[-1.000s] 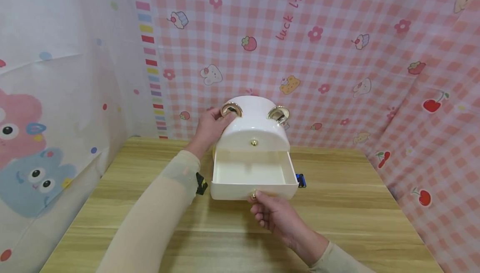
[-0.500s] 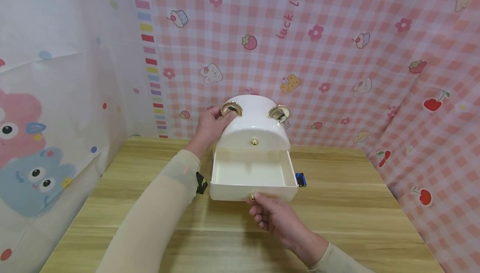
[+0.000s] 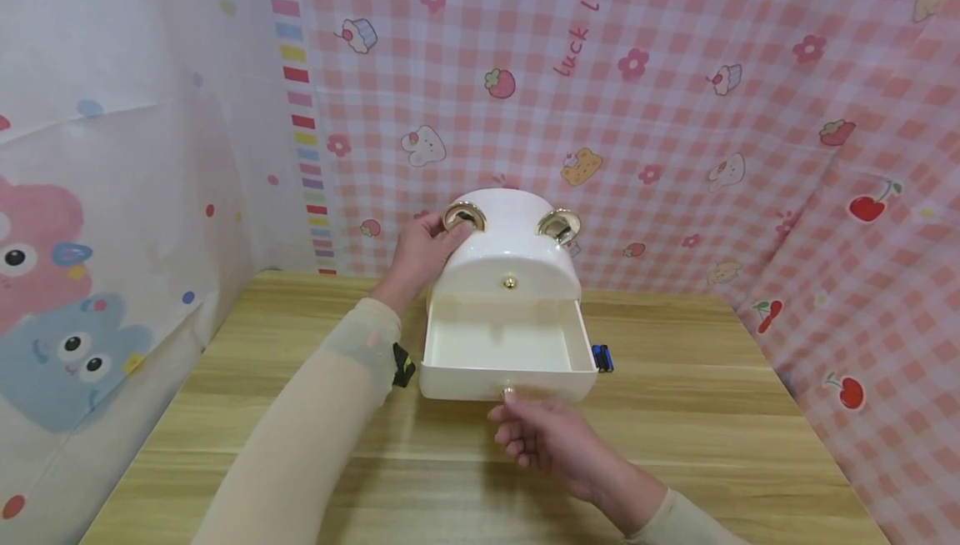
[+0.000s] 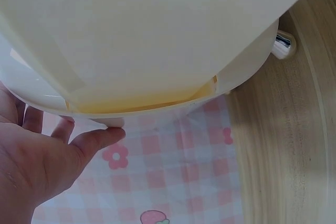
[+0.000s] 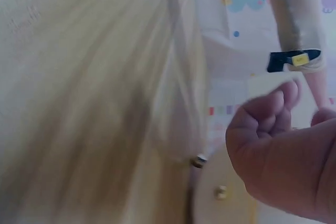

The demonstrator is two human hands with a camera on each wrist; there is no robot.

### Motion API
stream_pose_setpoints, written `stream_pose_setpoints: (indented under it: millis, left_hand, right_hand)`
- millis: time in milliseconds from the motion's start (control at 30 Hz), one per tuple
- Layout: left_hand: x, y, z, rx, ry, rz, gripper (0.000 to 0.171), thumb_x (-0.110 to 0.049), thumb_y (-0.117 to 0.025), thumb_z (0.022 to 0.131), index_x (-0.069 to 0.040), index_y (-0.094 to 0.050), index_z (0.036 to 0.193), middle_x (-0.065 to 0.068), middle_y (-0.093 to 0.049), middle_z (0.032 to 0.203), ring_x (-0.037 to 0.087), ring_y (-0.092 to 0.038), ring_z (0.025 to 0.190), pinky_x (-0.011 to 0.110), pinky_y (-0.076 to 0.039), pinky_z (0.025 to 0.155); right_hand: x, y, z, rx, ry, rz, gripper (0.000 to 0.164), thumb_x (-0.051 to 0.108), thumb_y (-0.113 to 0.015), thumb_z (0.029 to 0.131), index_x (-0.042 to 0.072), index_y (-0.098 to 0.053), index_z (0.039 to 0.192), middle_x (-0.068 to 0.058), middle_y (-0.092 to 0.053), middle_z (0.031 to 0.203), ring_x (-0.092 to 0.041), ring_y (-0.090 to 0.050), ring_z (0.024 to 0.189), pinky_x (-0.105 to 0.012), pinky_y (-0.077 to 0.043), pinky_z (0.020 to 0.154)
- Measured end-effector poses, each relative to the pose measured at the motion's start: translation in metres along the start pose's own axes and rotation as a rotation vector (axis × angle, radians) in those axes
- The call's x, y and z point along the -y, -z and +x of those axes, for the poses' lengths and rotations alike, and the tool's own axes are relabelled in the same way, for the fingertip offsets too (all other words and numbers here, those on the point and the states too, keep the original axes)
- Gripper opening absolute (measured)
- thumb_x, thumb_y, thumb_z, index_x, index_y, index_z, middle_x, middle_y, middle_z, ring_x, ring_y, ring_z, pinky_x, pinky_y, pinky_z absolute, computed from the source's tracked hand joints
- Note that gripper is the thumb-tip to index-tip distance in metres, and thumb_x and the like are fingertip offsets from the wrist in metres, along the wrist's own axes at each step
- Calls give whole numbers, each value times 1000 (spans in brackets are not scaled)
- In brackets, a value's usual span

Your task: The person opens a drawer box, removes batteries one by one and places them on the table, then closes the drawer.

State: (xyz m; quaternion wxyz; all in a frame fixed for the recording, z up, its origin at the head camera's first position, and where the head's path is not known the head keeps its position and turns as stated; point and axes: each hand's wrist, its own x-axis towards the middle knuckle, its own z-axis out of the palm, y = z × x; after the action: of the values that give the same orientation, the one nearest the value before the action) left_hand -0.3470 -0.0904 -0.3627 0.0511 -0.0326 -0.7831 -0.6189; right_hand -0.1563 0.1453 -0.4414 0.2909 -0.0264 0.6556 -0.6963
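Note:
A white mini drawer cabinet [image 3: 506,232] with gold ring-shaped ears and a gold upper knob [image 3: 510,282] stands at the table's back. Its lower drawer [image 3: 498,341] is pulled out, with a bare inside. My left hand [image 3: 423,253] holds the cabinet's left side by the ear, thumb in front; in the left wrist view the thumb [image 4: 100,139] lies along the edge. My right hand [image 3: 555,445] is just below the drawer knob [image 3: 507,393], fingers loosely bent and off it, thumb tip still close. Whether the thumb touches cannot be told.
Dark blue cylinders like batteries [image 3: 602,358] lie right of the drawer on the wooden table [image 3: 675,412]. A pink checked cloth [image 3: 660,112] hangs close behind the cabinet. A black strap [image 3: 402,366] is on my left wrist.
My right fingers have come away from the drawer knob, moving slightly down. Over the second the drawer slid barely outward. My left hand keeps its place on the cabinet.

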Motion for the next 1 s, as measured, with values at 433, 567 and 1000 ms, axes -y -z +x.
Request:
stream_pose_setpoints:
  millis: [433,567,1000]
  left_hand:
    - [1,0,3,-16,-19,23,42,-41,-76,100,-5,-76,122,15,-75,125,20,-65,103,33,-55,94]
    - [1,1,3,-21,-32,28,42,-40,-77,100,-4,-76,122,16,-75,127,21,-64,107,35,-54,99]
    - [3,0,1,-18,-27,15,42,-40,-76,101,-4,-75,123,16,-75,131,23,-64,116,37,-53,103]
  right_hand:
    - [75,17,-15,-9,271,-221,29,22,-61,110,-3,-70,119,7,-75,89,-7,-66,81,-22,-55,75]
    - [93,26,-2,-100,371,-460,26,21,-65,108,-2,-72,116,3,-74,90,-10,-66,82,-24,-55,75]
    - [114,34,58,115,398,-1188,11,19,-81,96,12,-81,104,5,-78,94,-3,-67,85,-24,-57,82]
